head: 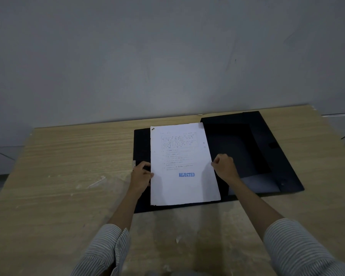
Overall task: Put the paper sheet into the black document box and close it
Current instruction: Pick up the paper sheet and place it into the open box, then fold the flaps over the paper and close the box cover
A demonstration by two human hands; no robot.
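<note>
A white paper sheet [182,166] with printed text and a blue "REJECTED" stamp lies over the left half of the open black document box [253,148]. The box's other half spreads flat to the right on the wooden table. My left hand [140,176] grips the sheet's left edge at mid-height, fingers curled. My right hand [225,166] pinches the sheet's right edge. The box part under the sheet is mostly hidden; only its black border shows at the left and bottom.
The light wooden table [68,186] has scuffs and white marks on its left part and near the front. A grey wall [167,56] stands right behind the table's far edge. Striped sleeves cover both forearms at the bottom.
</note>
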